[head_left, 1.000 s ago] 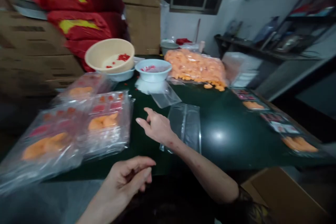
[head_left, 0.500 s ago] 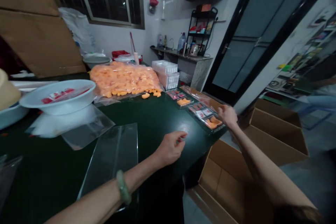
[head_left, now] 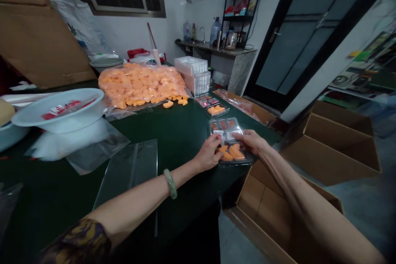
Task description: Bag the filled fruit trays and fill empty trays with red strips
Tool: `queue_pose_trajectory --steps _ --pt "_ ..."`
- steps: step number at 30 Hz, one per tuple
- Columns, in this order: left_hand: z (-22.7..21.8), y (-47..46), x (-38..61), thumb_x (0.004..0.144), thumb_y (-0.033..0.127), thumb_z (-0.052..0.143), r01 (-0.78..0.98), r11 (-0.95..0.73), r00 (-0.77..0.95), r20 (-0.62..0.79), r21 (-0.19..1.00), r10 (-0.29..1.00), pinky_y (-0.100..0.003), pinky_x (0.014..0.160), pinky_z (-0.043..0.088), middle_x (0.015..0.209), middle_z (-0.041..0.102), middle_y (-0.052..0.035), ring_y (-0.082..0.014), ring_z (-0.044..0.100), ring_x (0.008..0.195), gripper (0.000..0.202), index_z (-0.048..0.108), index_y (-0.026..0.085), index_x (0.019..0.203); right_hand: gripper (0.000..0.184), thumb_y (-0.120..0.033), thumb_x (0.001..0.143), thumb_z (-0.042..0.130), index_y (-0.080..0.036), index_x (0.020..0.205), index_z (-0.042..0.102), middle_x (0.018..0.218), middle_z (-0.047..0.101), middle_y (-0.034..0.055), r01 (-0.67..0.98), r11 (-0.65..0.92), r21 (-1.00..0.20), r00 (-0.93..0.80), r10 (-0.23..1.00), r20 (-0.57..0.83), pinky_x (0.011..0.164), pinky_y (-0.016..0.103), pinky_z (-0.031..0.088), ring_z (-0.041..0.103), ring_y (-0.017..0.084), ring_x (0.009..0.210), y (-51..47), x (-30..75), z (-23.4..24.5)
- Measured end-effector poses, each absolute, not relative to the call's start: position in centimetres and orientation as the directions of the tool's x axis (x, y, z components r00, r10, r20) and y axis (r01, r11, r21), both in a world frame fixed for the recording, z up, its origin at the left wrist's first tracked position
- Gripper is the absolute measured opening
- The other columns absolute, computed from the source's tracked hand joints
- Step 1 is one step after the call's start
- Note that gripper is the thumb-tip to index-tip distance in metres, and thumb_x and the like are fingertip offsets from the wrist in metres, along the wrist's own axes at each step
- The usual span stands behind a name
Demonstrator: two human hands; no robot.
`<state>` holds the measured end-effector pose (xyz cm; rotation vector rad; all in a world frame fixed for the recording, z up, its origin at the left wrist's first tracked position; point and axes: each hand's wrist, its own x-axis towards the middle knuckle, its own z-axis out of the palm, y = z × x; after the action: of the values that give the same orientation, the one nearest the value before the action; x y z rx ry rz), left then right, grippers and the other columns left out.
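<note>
A clear plastic compartment tray sits at the table's right edge between my hands. Its upper compartments hold small red items and white packets, and the large lower one holds orange curved pieces. My left hand is closed on the tray's left side, fingertips over the rim. Gripping the opposite side is my right hand, its thumb and fingers near the white packets. Just beyond lies another filled tray, untouched. A flat clear plastic bag rests left of my left hand.
A big clear bag of orange pieces lies at the back, beside stacked clear trays. A pale blue basin with red packets stands on the left. Open cardboard boxes are on the floor at right.
My right hand has brought the filled tray nearer and to the left, away from the others. My left hand has reached over and taken hold of its left side.
</note>
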<state>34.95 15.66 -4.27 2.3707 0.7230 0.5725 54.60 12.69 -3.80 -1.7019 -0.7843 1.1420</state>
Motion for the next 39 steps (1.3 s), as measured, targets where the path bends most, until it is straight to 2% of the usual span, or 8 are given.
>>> queue_pose_trajectory --steps 4,8,13,20,25,29,34,39 --pt "-4.1 14.1 31.2 0.069 0.008 0.057 0.257 -0.476 0.607 0.243 0.841 0.757 -0.032 0.085 0.050 0.129 0.044 -0.0119 -0.0206 0.054 0.105 0.037 0.060 0.013 0.106 0.017 -0.030 0.075 0.059 -0.015 0.081 0.056 0.063 0.065 0.0065 -0.203 -0.350 -0.915 0.150 0.912 -0.382 0.053 0.032 0.052 0.062 0.019 0.054 11.1 49.9 -1.9" --pt "-2.8 12.4 27.5 0.069 0.007 0.058 0.248 -0.426 0.581 0.218 0.870 0.784 -0.031 0.080 0.052 0.129 0.043 -0.0129 -0.0212 0.055 0.105 0.039 0.060 0.013 0.107 0.017 -0.024 0.073 0.063 -0.017 0.085 0.054 0.069 0.068 0.0054 -0.372 -0.266 -0.889 0.036 0.953 -0.300 0.051 0.030 0.052 0.065 0.020 0.058 9.9 46.2 -1.4" --pt "-0.2 9.2 18.7 0.076 0.015 0.057 0.518 -0.609 0.609 0.242 0.601 0.756 -0.043 0.100 0.038 0.135 0.039 -0.0148 -0.0265 0.042 0.121 0.038 0.055 0.013 0.114 0.024 -0.014 0.067 0.070 -0.018 0.084 0.054 0.073 0.069 0.0018 -0.494 -0.216 -0.842 0.036 0.963 -0.268 0.054 0.027 0.053 0.067 0.018 0.062 8.8 43.7 -2.2" --pt "-0.6 2.9 6.9 0.077 0.027 0.060 0.795 -0.553 0.566 0.021 0.248 0.824 -0.045 0.092 0.041 0.118 0.054 -0.0114 -0.0283 0.048 0.110 0.030 0.057 0.016 0.105 0.029 -0.015 0.062 0.076 -0.018 0.087 0.060 0.075 0.069 0.0015 -0.425 -0.360 -0.830 0.010 0.916 -0.402 0.057 0.022 0.053 0.066 0.015 0.063 6.6 43.1 -2.0" --pt "-1.9 1.4 6.8 0.085 0.015 0.044 0.806 -0.558 0.571 -0.014 0.198 0.821 -0.040 0.093 0.041 0.120 0.052 -0.0139 -0.0258 0.046 0.112 0.026 0.056 0.013 0.107 0.031 -0.020 0.064 0.076 -0.019 0.091 0.062 0.069 0.067 0.0011 -0.348 -0.502 -0.791 -0.152 0.863 -0.481 0.053 0.021 0.052 0.063 0.013 0.055 4.5 41.1 -1.2" --pt "-2.0 2.1 7.5 0.077 -0.003 0.036 0.813 -0.571 0.580 -0.080 0.113 0.811 -0.037 0.088 0.043 0.112 0.055 -0.0158 -0.0251 0.049 0.107 0.034 0.057 0.008 0.102 0.033 -0.019 0.069 0.073 -0.022 0.098 0.058 0.072 0.067 0.0008 -0.335 -0.554 -0.763 -0.244 0.833 -0.497 0.052 0.022 0.052 0.063 0.013 0.054 2.9 39.7 -1.6" --pt "-1.5 3.5 8.5 0.077 -0.002 0.037 0.855 -0.509 0.518 -0.104 0.099 0.849 -0.037 0.072 0.047 0.096 0.058 -0.0153 -0.0263 0.052 0.091 0.026 0.057 0.009 0.089 0.034 -0.019 0.074 0.068 -0.023 0.105 0.054 0.082 0.068 0.0038 -0.257 -0.609 -0.750 -0.403 0.773 -0.490 0.055 0.027 0.054 0.066 0.017 0.062 1.3 38.2 -1.8" --pt "-1.0 4.2 9.2 0.074 -0.004 0.041 0.848 -0.523 0.529 -0.086 0.088 0.844 -0.037 0.070 0.046 0.097 0.056 -0.0170 -0.0280 0.049 0.093 0.028 0.055 0.007 0.096 0.024 -0.017 0.073 0.067 -0.019 0.095 0.056 0.078 0.065 0.0040 -0.208 -0.641 -0.739 -0.605 0.678 -0.418 0.051 0.023 0.051 0.065 0.015 0.060 0.2 35.8 -1.5"
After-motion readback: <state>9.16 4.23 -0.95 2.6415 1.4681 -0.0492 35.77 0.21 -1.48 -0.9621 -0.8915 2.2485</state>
